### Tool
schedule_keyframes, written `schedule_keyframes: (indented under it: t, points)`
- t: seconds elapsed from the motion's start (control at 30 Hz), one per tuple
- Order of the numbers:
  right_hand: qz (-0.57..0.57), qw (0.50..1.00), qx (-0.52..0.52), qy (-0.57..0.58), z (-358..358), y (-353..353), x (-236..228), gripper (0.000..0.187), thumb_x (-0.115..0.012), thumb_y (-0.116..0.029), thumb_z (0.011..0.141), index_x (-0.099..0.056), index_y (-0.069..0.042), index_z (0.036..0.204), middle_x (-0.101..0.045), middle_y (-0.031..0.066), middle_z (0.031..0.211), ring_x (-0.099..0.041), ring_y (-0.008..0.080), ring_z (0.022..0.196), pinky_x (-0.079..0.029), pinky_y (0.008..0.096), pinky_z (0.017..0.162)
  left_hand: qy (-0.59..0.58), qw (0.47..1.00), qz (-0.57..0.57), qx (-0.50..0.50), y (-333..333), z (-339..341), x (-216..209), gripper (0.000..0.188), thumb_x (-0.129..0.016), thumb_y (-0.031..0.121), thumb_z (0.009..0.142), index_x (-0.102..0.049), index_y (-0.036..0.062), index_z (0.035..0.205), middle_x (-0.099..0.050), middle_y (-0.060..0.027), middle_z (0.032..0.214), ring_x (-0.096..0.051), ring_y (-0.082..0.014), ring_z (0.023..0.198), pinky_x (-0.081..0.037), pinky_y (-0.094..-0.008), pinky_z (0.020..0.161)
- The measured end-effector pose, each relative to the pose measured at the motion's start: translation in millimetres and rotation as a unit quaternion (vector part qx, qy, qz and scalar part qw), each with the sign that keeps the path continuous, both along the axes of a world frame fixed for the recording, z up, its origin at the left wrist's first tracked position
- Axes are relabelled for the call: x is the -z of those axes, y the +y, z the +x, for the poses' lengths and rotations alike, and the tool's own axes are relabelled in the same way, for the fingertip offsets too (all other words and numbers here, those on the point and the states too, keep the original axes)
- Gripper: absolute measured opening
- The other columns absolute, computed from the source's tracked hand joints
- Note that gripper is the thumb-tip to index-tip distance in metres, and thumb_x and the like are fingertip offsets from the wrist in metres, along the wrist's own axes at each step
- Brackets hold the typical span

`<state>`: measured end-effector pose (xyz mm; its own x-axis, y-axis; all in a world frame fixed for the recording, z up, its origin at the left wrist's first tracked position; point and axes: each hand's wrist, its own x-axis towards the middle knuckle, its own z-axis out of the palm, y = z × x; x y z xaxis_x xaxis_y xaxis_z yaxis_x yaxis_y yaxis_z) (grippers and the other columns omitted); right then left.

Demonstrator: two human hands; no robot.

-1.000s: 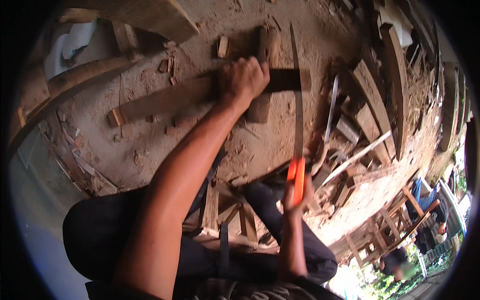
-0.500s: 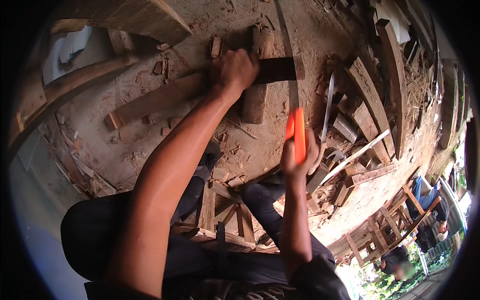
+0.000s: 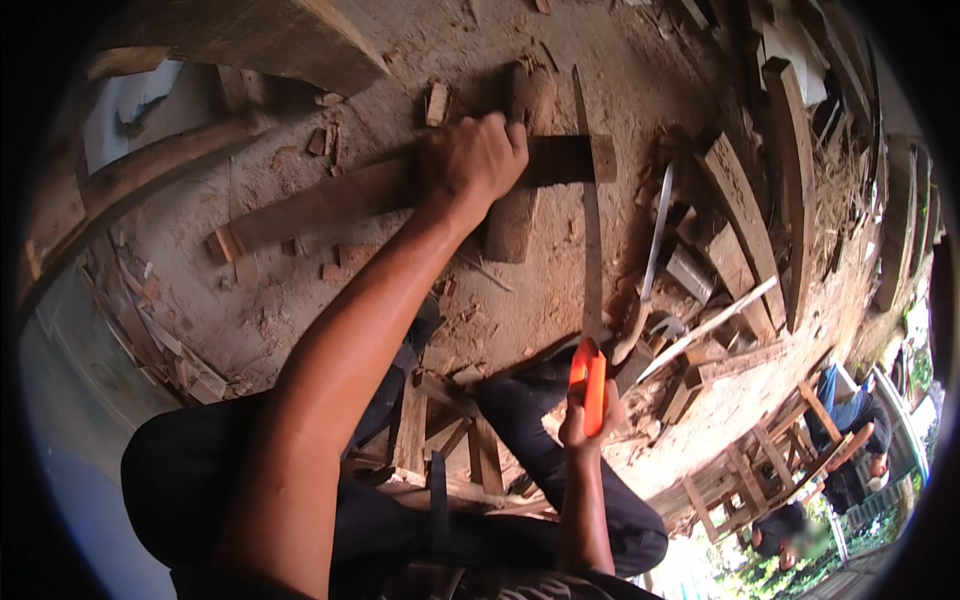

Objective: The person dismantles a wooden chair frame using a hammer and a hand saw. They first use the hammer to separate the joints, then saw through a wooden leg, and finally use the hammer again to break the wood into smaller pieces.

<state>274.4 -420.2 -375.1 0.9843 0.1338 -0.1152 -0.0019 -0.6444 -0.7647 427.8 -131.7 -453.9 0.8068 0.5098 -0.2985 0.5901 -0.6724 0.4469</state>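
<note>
My left hand [image 3: 480, 158] is closed around a dark wooden board [image 3: 335, 198], pressing it down. The board lies across a shorter wooden block [image 3: 515, 228] on the dusty ground, and its right end juts past the block. My right hand [image 3: 592, 412] grips the orange handle of a handsaw [image 3: 593, 260], close to my knee. The saw's long blade points away from me and crosses the board near its right end. How deep the blade sits in the wood I cannot tell.
Right of the saw lies a long knife-like blade with a wooden handle [image 3: 655, 240]. Curved beams [image 3: 793, 190] and offcuts pile up farther right. Wood chips [image 3: 437, 103] litter the ground. A large timber [image 3: 250, 45] stands at upper left. Other people [image 3: 862, 425] are at the lower right.
My right hand has drawn the saw back toward me, so more of its blade shows on my side of the board. My left hand stays on the board.
</note>
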Motion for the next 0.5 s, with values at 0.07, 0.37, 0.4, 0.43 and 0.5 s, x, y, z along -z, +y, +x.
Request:
schedule_keyframes:
  t: [0.07,0.37,0.4,0.43,0.5]
  points:
    - [0.016,0.999,0.002,0.036,18,14,-8,0.015,-0.060,-0.011,0.076,-0.062,0.001,0.085,-0.061,0.0088,0.068,-0.060,0.0165,0.059,-0.048,0.0305,0.059,0.006,1.000,-0.015,0.015,0,-6,5,0.041,-0.043,0.032,0.096,-0.073,0.0054,0.087,-0.071,-0.0251,0.088,-0.071,-0.0435,0.080,-0.057,-0.0524,0.075]
    - [-0.013,0.997,-0.025,0.068,-15,-6,-18,0.027,-0.057,-0.013,0.078,-0.062,0.006,0.097,-0.063,0.0135,0.075,-0.064,0.0242,0.067,-0.051,0.0350,0.067,-0.004,1.000,-0.011,0.024,-7,-11,7,0.042,-0.044,0.033,0.094,-0.073,0.0039,0.085,-0.070,-0.0269,0.083,-0.070,-0.0459,0.081,-0.056,-0.0545,0.078]
    - [0.003,0.999,-0.022,0.029,-13,-10,-3,0.024,-0.058,-0.015,0.075,-0.062,0.003,0.090,-0.060,0.0108,0.067,-0.062,0.0245,0.058,-0.051,0.0327,0.060,-0.034,0.999,0.002,-0.001,-1,-2,10,0.042,-0.046,0.033,0.093,-0.074,0.0043,0.083,-0.070,-0.0262,0.080,-0.071,-0.0439,0.079,-0.058,-0.0525,0.075]
    - [0.021,0.998,0.011,0.060,-3,-6,6,0.022,-0.058,-0.015,0.075,-0.061,0.003,0.088,-0.060,0.0093,0.066,-0.061,0.0233,0.057,-0.050,0.0322,0.058,-0.056,0.998,0.006,-0.025,0,3,11,0.042,-0.047,0.034,0.093,-0.076,0.0047,0.080,-0.070,-0.0255,0.077,-0.072,-0.0420,0.076,-0.059,-0.0506,0.072]
    - [0.073,0.996,0.034,0.026,18,6,9,0.017,-0.058,-0.015,0.076,-0.057,0.001,0.080,-0.056,0.0090,0.064,-0.056,0.0203,0.053,-0.046,0.0308,0.055,-0.059,0.993,0.076,-0.063,2,8,16,0.047,-0.044,0.034,0.094,-0.076,0.0022,0.080,-0.070,-0.0275,0.079,-0.072,-0.0438,0.078,-0.059,-0.0499,0.074]
